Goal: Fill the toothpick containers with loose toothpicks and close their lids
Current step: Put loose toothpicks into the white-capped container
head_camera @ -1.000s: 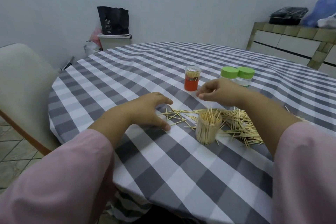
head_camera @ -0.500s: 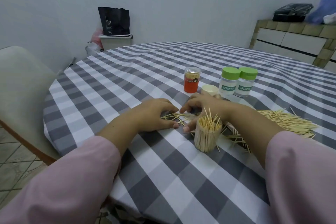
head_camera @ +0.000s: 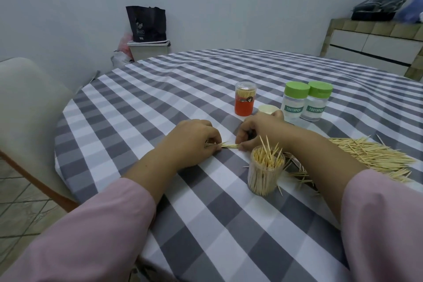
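I had both forearms stretched over the checked table point(head_camera: 206, 201). My left hand point(head_camera: 194, 138) and right hand point(head_camera: 256, 130) lay knuckles-up near each other, fingertips curled, pinching opposite ends of one small toothpick bundle point(head_camera: 229, 145).
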